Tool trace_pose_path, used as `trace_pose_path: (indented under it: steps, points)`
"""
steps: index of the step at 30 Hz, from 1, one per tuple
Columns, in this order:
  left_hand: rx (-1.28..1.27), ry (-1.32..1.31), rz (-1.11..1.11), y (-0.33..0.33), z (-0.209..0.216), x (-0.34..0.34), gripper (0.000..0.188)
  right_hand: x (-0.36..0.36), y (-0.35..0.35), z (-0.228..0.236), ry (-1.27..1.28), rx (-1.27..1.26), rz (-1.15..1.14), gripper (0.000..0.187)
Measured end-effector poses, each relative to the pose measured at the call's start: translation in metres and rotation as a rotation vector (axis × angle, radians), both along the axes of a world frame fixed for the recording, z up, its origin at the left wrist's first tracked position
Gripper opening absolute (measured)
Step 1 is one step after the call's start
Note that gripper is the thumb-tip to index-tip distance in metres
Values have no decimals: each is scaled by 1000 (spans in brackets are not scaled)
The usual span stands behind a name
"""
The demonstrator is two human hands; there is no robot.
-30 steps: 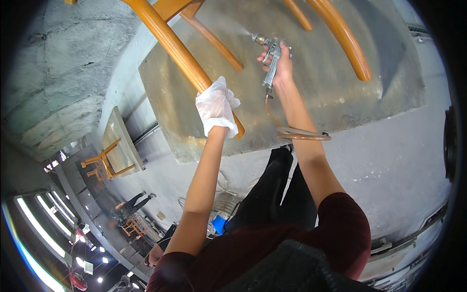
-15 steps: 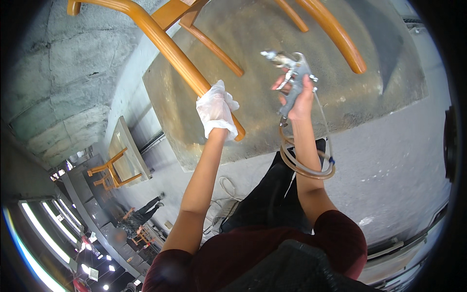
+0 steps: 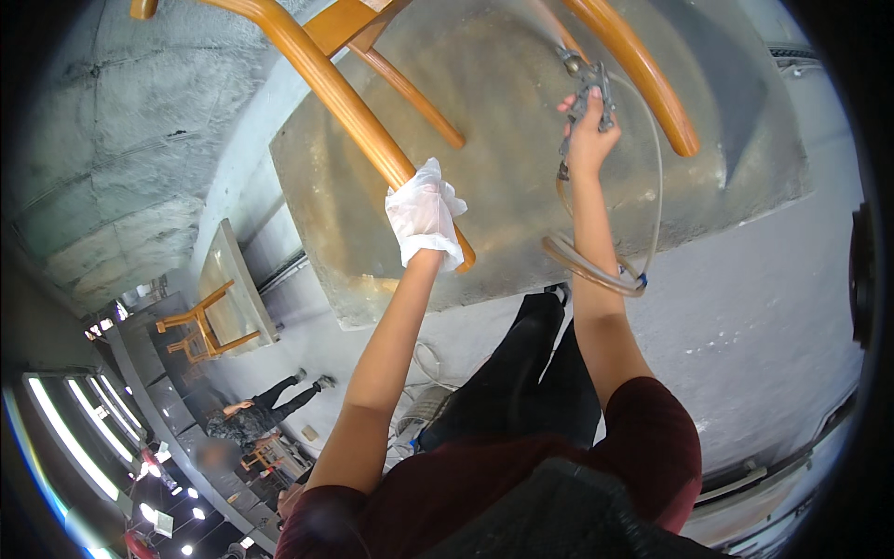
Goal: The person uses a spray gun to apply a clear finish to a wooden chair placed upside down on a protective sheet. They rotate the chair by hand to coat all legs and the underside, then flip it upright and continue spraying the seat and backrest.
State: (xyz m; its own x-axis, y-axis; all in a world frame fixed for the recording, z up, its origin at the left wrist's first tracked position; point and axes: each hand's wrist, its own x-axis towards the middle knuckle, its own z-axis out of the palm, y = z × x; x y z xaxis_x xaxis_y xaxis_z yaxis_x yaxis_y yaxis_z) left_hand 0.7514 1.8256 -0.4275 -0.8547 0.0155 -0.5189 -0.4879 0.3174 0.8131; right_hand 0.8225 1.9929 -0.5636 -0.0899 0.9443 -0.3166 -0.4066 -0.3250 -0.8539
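Note:
My left hand point(image 3: 426, 214), in a thin white plastic glove, is wrapped round one leg of an orange-brown wooden chair point(image 3: 331, 88) near the leg's end. The chair is tipped, and its upper part runs out of the picture. Bare, my right hand point(image 3: 589, 130) grips a grey metal spray gun point(image 3: 587, 79) by its handle. The gun's nozzle points up and away among the chair's other legs point(image 3: 643, 70), and a faint mist shows ahead of it. A clear hose point(image 3: 596, 267) loops from the gun round my right forearm.
Beneath the chair lies a stained grey-brown board point(image 3: 521, 224). At the left stand another wooden chair point(image 3: 207, 321) and a leaning panel point(image 3: 235, 279). A person in dark clothes point(image 3: 247, 424) is farther off at lower left. Coiled hose point(image 3: 424, 363) lies beside my legs.
My right hand has moved up and away with the spray gun, nearer the chair's far legs, and mist now shows at the nozzle. My left hand keeps its hold on the chair leg.

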Motion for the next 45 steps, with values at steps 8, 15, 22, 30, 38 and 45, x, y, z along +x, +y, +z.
trace_pose_path:
  steps: [8, 15, 22, 30, 38, 45]
  points:
    - [100, 26, -40, -19, -12, 34, 19, 83, -104, 125, -53, 51, 398, 27]
    - [101, -18, -90, -42, -31, 66, 23, 107, -82, 208, -373, 535, 352, 30]
    - [-32, -44, -174, -58, -49, 93, 24, 187, -94, 258, -559, 593, 211, 37]
    - [-40, -79, -301, -73, -86, 105, 39, 184, -73, 388, -615, 1107, 326, 45]
    - [-205, 44, -359, -76, -94, 108, 49, 107, -83, 475, -587, 1862, 324, 51]
    - [-176, 15, -355, -80, -68, 103, 49, 47, -119, 425, -379, 1797, 509, 61]
